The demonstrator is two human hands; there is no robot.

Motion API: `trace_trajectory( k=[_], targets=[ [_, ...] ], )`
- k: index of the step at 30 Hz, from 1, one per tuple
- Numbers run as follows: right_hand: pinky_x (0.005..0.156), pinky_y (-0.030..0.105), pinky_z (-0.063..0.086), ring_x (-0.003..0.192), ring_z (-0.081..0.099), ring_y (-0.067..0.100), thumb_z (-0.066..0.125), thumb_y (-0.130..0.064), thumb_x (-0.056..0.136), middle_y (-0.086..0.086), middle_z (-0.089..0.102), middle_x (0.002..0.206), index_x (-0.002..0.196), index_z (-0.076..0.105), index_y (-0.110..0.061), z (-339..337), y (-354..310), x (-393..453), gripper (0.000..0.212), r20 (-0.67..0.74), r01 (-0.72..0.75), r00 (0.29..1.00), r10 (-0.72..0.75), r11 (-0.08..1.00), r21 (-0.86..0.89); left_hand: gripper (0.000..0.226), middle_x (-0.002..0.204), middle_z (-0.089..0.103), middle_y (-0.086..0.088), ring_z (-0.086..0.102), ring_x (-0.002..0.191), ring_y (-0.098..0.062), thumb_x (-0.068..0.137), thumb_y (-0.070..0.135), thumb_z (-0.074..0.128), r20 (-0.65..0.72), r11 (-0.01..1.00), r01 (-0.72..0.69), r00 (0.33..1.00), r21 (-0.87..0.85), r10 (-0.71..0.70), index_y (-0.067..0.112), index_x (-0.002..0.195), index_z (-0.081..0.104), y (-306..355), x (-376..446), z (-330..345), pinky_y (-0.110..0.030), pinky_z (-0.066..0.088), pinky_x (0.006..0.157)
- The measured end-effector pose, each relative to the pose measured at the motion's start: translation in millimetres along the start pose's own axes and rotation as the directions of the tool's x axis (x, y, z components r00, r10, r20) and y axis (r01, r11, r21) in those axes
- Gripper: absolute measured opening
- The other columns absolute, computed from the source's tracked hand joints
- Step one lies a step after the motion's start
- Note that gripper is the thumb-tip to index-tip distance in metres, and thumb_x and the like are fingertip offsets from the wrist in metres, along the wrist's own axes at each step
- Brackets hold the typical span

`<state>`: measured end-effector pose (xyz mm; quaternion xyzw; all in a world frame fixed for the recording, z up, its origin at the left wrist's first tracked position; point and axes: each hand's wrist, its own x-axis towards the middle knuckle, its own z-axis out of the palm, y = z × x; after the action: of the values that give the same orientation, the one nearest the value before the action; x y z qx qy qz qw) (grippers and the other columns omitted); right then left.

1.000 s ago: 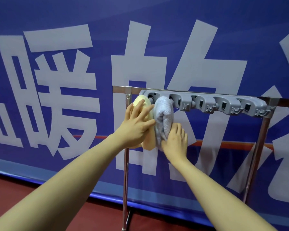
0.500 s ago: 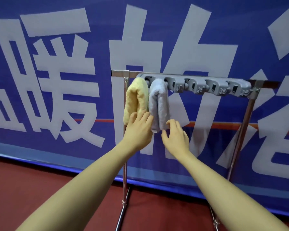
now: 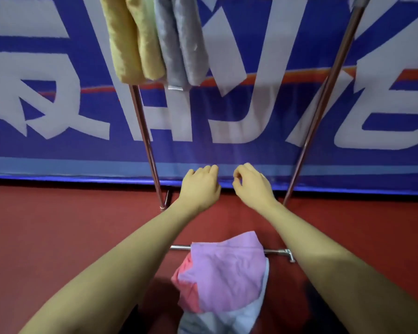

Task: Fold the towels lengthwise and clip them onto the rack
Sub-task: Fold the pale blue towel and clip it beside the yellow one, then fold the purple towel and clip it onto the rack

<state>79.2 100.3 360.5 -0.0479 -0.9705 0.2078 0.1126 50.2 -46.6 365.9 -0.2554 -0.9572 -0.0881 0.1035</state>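
1. Blue banner (image 3: pixel 227 131) with big white characters behind, red floor (image 3: pixel 58 225) below.
2. Rack: two slanted metal poles, left pole (image 3: pixel 145 141) and right pole (image 3: pixel 323 97), plus a low crossbar (image 3: pixel 179 247) near the floor. The clips are out of frame at the top.
3. Yellow towel (image 3: pixel 130 44), plush, folded into a long double hang at the rack's upper left end; grey towel (image 3: pixel 181 44), same fold, just beside it on the right.
4. Left hand (image 3: pixel 200 186): grip loosely curled, holding nothing. It hovers between the poles above the pile.
5. Pile of loose towels (image 3: pixel 225 273) draped over the low crossbar: lilac on top, pink at its left edge, pale blue underneath. Soft, crumpled, unfolded.
6. Right hand (image 3: pixel 252 186): fingers bent, thumb near forefinger, empty.
7. Step, as judged: two hung, reaching for the next towel. Next move needs both hands down to the lilac one, pinching an edge to lift it free.
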Motion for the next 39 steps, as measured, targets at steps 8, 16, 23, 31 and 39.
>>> trace_trajectory(
  k=[8,16,23,31,39],
  targets=[
    [0.078,0.039,0.045,0.090,0.059,0.034,0.054,-0.010,0.082,0.010,0.059,0.099,0.091,0.061,-0.009,97,81,4,0.012,0.206,-0.137,0.971,0.125,0.989,0.047,0.030,0.115,0.055,-0.010,0.053,0.108,-0.031,0.087,0.021,0.046,0.323,0.997,0.069,0.945,-0.034,-0.054,0.009,0.115,0.049,-5,5,125,-0.039,0.037,0.088],
    [0.079,0.038,0.039,0.100,0.056,0.033,0.046,-0.009,0.088,0.010,0.058,0.108,0.101,0.059,-0.007,224,148,-10,0.018,0.427,-0.171,0.882,0.199,0.980,-0.104,0.032,0.120,0.053,-0.009,0.050,0.111,-0.031,0.086,0.014,0.045,0.609,0.989,0.140,0.789,-0.056,-0.077,0.009,0.118,0.049,-12,0,261,-0.038,0.037,0.089],
    [0.067,0.039,0.048,0.079,0.062,0.036,0.052,-0.002,0.072,0.010,0.064,0.082,0.078,0.063,-0.005,331,205,-49,0.012,0.560,-0.229,0.801,0.211,0.973,-0.039,0.035,0.125,0.049,-0.013,0.044,0.117,-0.030,0.087,0.010,0.044,0.768,0.981,0.178,0.638,-0.076,-0.056,0.006,0.122,0.047,-16,-15,370,-0.037,0.034,0.093],
    [0.089,0.039,0.039,0.112,0.051,0.031,0.056,-0.017,0.086,0.011,0.054,0.122,0.124,0.050,-0.007,404,240,-70,0.039,0.739,-0.118,0.621,0.262,0.963,-0.242,0.035,0.126,0.049,-0.009,0.043,0.118,-0.029,0.089,0.011,0.045,0.846,0.982,0.175,0.532,-0.069,-0.035,0.010,0.124,0.046,-25,-54,451,-0.036,0.034,0.093],
    [0.053,0.027,0.040,0.050,0.057,0.023,0.035,-0.021,0.064,-0.001,0.053,0.055,0.053,0.048,-0.017,400,234,-65,0.017,0.571,-0.040,0.818,0.075,0.996,-0.073,0.042,0.131,0.047,-0.010,0.041,0.120,-0.030,0.091,0.019,0.045,0.840,0.986,0.158,0.541,-0.052,-0.042,0.013,0.131,0.039,-16,-64,469,-0.038,0.031,0.094]
  ],
)
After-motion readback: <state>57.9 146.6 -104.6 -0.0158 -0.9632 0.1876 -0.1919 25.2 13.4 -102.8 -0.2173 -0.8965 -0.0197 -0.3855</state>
